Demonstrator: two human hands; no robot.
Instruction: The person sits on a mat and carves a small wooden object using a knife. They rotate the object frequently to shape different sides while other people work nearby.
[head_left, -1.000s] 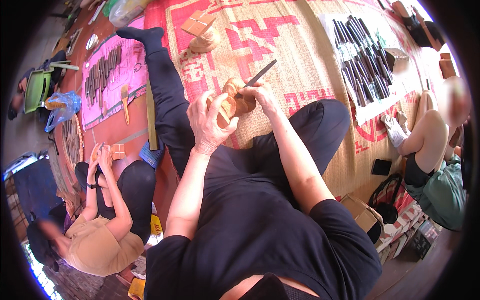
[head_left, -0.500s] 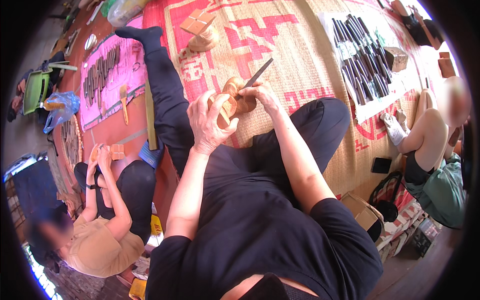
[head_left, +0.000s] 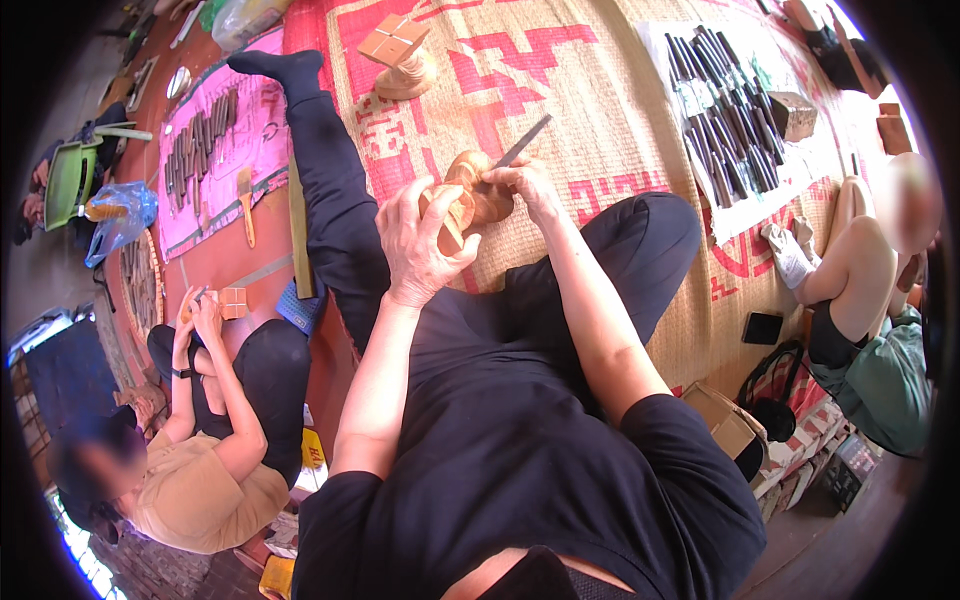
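Woodwork (head_left: 490,207) above red-patterned mat (head_left: 600,130), reddish floor (head_left: 210,262)

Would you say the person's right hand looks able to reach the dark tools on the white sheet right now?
Probably not directly: the right hand is occupied with a slim tool at the wooden piece, and the dark tools lie well off, though nothing visibly blocks the way.

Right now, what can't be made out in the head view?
In the head view:
Held tool, lower end: mostly masked by the right hand.
Carved wooden piece, left side: covered by the left hand.
Dark tools on the white cloth, tip shapes: too small.
Tan-shirted co-worker, face: blurred.
Person at upper right: cut off by the dark rim.
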